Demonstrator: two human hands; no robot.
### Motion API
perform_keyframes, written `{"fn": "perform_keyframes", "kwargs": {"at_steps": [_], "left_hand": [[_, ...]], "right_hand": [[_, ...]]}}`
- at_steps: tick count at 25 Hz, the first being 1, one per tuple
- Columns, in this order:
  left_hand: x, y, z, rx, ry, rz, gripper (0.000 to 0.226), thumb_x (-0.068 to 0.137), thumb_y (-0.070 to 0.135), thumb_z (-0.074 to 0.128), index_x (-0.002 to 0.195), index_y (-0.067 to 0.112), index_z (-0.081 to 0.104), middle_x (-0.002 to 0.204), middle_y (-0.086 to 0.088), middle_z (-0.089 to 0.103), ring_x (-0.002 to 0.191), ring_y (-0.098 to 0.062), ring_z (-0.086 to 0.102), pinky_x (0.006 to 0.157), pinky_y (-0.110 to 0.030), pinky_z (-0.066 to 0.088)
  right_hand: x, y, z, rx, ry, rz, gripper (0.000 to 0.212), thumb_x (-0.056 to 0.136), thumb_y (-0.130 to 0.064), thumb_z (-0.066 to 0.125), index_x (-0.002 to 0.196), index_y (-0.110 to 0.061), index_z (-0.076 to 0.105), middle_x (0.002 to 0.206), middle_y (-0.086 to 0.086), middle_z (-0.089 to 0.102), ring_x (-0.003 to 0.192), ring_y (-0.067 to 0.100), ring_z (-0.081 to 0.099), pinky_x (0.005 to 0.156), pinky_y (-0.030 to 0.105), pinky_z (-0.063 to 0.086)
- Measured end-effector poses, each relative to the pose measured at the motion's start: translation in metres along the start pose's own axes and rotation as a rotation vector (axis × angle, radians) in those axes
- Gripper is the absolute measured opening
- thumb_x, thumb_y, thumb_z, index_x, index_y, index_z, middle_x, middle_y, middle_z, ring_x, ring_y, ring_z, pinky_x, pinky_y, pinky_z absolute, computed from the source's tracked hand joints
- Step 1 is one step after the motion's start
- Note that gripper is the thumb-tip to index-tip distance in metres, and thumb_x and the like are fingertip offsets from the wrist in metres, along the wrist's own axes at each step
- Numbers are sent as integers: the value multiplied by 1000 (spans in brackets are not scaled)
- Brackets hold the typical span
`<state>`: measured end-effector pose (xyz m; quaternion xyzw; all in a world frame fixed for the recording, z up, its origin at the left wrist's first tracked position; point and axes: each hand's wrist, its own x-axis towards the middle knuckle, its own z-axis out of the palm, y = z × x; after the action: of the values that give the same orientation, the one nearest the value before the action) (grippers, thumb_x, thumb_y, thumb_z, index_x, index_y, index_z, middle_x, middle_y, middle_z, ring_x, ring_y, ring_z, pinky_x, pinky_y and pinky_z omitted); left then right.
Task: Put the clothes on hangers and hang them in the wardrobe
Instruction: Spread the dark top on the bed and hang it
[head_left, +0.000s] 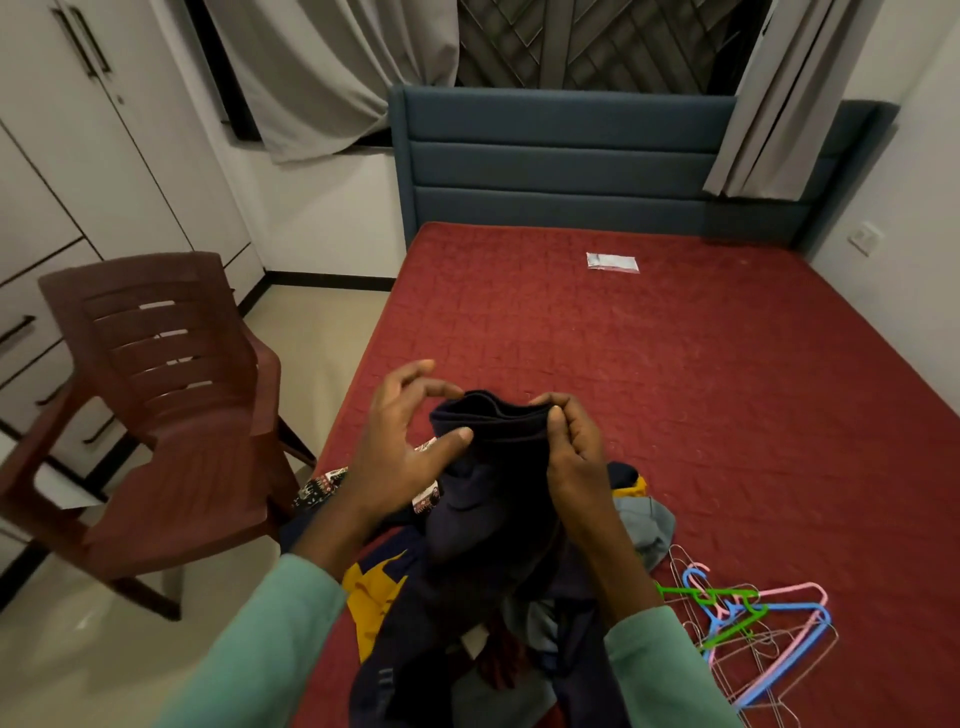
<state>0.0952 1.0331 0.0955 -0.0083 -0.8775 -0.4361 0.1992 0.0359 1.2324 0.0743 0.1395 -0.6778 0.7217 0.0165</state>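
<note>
Two hands work at one dark navy garment (488, 514), held up over the near edge of the bed (701, 389). The right hand (574, 462) pinches the garment's thick folded rim, thumb on the near face, fingers curled behind. The left hand (400, 441) is spread, fingers loosely bent and off the cloth; only its thumb tip touches the rim. The fabric is soft, matte and limp, hanging down into the pile (374, 587) of crumpled clothes (yellow, grey, patterned) at the bed's near left. Hangers (753, 618) lie tangled just right of the pile: thin plastic in pink, blue and green, plus bare wire. Bed cover is red and quilted. A flat pale packet (612, 261) lies far on the bed. A slatted brown plastic chair (171, 415) stands at left, with the white wardrobe (78, 156) behind it, doors closed.
</note>
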Motion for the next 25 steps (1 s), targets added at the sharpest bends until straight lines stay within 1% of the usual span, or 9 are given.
{"fn": "perform_keyframes", "kwargs": {"at_steps": [3, 5, 7, 9, 14, 17, 19, 22, 25], "left_hand": [[19, 4, -17, 230, -455, -48, 54, 75, 66, 80, 119, 38, 66, 157, 7, 38, 144, -12, 39, 115, -39, 38], [24, 15, -13, 334, -566, -1, 45, 75, 63, 82, 98, 27, 72, 123, 5, 62, 107, -10, 62, 91, -40, 54], [23, 23, -13, 247, -511, 29, 38, 77, 51, 86, 80, 18, 68, 82, 3, 64, 70, -9, 61, 64, -42, 51], [18, 31, -18, 32, -408, 14, 34, 79, 38, 89, 76, 14, 64, 65, 4, 58, 59, -9, 55, 55, -36, 43], [18, 54, -12, -393, -217, -244, 46, 79, 14, 90, 119, 12, 68, 102, -12, 78, 98, -35, 75, 89, -48, 62], [25, 56, -6, -157, -83, -209, 24, 75, 31, 89, 93, 19, 79, 88, -4, 79, 86, -27, 76, 80, -51, 62], [28, 60, -4, 54, -2, -113, 21, 72, 37, 87, 85, 24, 77, 77, 6, 76, 74, -13, 72, 71, -44, 59], [29, 67, 0, 127, -49, -11, 26, 72, 41, 83, 90, 23, 77, 78, 7, 75, 71, -10, 71, 66, -44, 57], [22, 65, -3, 119, -161, 93, 27, 73, 34, 83, 97, 21, 79, 85, 6, 77, 75, -8, 72, 68, -43, 58]], "right_hand": [[-3, -18, -4, -85, 18, -144, 27, 109, -5, 38, 104, -15, 63, 98, -9, 64, 95, 5, 61, 89, 24, 46], [-4, -29, -9, -137, 56, -199, 28, 109, -4, 37, 112, -14, 63, 100, -10, 64, 96, 0, 59, 89, 13, 43], [-1, -35, -17, -176, 131, -227, 28, 110, -7, 36, 120, -13, 61, 97, -10, 63, 90, -3, 57, 86, 9, 42], [4, -38, -28, -199, 233, -222, 27, 111, -11, 35, 124, -12, 59, 101, -14, 61, 90, -6, 57, 84, 10, 43], [17, -32, -39, -143, 295, -162, 19, 109, -18, 37, 117, -16, 55, 103, -3, 59, 93, 11, 58, 90, 52, 51], [13, -45, -37, -566, 426, -248, 31, 95, -17, 50, 125, -21, 57, 118, -2, 60, 106, 16, 58, 93, 46, 48], [4, -58, -30, -675, 257, -405, 59, 81, -5, 54, 138, -21, 53, 133, -1, 53, 114, 15, 56, 89, 34, 48], [-4, -67, -6, -345, -382, -175, 97, 74, 9, 57, 155, -38, 32, 149, -2, 41, 99, 25, 68, 68, 32, 60], [6, -55, 3, -460, -528, -130, 100, 65, 7, 68, 147, -44, 42, 141, -5, 49, 108, 26, 67, 67, 38, 62]]}}
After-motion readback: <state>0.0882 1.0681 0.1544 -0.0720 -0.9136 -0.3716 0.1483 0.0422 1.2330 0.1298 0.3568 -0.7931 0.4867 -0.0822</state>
